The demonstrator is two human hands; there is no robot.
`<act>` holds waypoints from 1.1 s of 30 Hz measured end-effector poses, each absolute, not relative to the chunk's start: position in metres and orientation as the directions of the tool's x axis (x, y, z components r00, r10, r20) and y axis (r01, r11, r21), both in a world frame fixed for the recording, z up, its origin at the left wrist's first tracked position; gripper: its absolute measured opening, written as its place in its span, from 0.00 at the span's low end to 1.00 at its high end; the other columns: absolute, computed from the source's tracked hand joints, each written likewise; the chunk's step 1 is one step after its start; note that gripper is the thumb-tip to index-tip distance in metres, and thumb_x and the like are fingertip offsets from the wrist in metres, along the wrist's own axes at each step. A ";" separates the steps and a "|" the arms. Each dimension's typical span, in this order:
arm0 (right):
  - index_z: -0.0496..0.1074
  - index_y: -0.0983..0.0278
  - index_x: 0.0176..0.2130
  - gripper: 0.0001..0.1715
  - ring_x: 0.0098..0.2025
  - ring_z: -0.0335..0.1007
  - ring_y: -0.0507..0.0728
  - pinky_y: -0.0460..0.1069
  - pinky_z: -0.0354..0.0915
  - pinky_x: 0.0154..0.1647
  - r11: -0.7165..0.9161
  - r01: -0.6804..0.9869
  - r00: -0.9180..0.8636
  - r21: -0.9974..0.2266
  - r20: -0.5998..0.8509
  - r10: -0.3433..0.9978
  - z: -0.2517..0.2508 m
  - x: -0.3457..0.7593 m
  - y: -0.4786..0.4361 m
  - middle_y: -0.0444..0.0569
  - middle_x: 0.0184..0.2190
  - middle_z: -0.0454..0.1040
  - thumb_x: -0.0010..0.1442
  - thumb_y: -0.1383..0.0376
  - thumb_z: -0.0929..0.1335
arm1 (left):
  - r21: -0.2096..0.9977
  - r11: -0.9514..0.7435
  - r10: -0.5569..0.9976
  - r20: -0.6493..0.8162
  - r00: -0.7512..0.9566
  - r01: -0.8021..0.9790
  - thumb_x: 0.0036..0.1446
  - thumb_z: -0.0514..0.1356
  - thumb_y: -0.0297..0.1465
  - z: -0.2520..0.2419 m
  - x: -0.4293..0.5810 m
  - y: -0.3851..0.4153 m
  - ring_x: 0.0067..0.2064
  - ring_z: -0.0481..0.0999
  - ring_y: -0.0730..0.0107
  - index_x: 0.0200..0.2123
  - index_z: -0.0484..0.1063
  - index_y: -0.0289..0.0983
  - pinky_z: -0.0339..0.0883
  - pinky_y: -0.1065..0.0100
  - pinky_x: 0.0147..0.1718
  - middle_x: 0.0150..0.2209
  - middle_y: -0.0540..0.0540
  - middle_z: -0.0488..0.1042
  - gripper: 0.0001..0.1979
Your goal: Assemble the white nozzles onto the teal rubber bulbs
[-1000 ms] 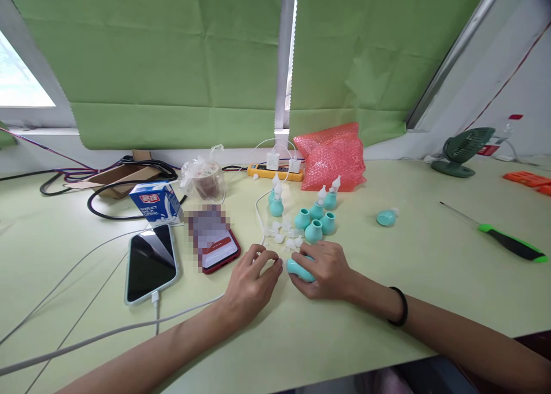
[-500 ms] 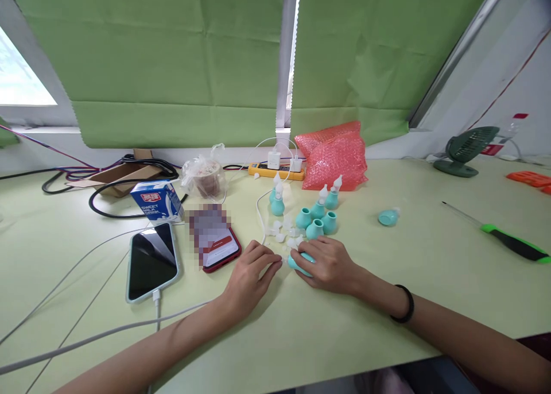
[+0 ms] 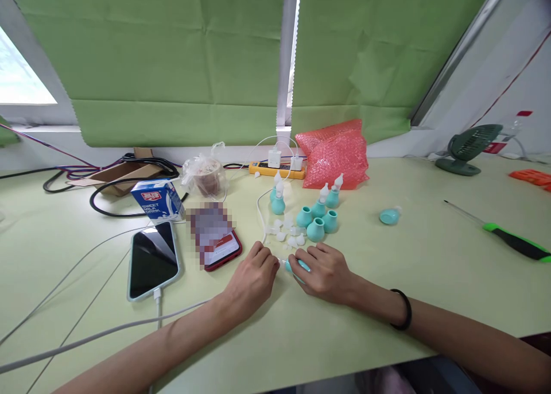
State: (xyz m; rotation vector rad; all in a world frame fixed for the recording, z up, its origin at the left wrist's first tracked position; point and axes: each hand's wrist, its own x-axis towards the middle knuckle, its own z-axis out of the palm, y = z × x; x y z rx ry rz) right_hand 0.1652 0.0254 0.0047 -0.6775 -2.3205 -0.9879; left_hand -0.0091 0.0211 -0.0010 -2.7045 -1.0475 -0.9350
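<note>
Right hand (image 3: 326,272) is wrapped around a teal bulb (image 3: 303,264), which lies on its side with its narrow end facing the left hand (image 3: 253,276). The left hand has its fingertips pinched together on a small clear piece (image 3: 282,262) right at that end, though the fingers hide most of it, so I can't tell how far in it sits. Both hands are low over the counter (image 3: 357,336), pretty much fingertip to fingertip. Just beyond them there's a little scatter of whitish translucent bits (image 3: 280,236), and next to those, three open-topped teal bulbs (image 3: 315,231) standing upright with their mouths showing. Four more bulbs with clear tips (image 3: 278,205) stand around there too, two off to the left and two behind the open ones. Another teal bulb with a clear end (image 3: 390,216) is lying over on the right, well apart from the bunch, near a green-and-black screwdriver (image 3: 516,242). Back by the window: red bubble-wrap bags (image 3: 336,161) beside a yellow power strip (image 3: 278,171). Two phones are on the left, one red-edged (image 3: 224,254), one plugged in (image 3: 154,261).
</note>
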 end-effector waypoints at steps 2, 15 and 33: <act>0.69 0.65 0.26 0.06 0.20 0.55 0.50 0.48 0.47 0.22 0.613 0.622 -0.734 0.488 0.635 0.239 0.003 0.164 0.026 0.45 0.20 0.67 0.50 0.72 0.63 | 0.167 -0.755 0.608 0.541 0.581 0.634 0.54 0.48 0.21 -0.002 -0.010 0.023 0.28 0.62 0.66 0.23 0.66 0.31 0.64 0.66 0.25 0.22 0.42 0.67 0.11; 0.67 0.65 0.25 0.04 0.19 0.53 0.48 0.47 0.41 0.21 0.659 0.689 -0.693 0.302 0.539 0.479 0.006 0.164 0.025 0.45 0.22 0.66 0.47 0.66 0.64 | 0.052 -0.813 0.454 0.680 0.576 0.580 0.51 0.49 0.19 -0.010 -0.010 0.025 0.26 0.60 0.69 0.22 0.62 0.33 0.62 0.69 0.22 0.20 0.45 0.65 0.09; 0.67 0.65 0.22 0.08 0.17 0.49 0.47 0.46 0.36 0.20 0.627 0.763 -0.607 0.158 0.510 0.609 0.008 0.164 0.024 0.44 0.21 0.67 0.46 0.62 0.64 | 0.175 -0.836 0.480 0.692 0.539 0.520 0.54 0.52 0.21 -0.010 -0.011 0.026 0.28 0.59 0.69 0.27 0.67 0.31 0.60 0.68 0.26 0.24 0.44 0.67 0.07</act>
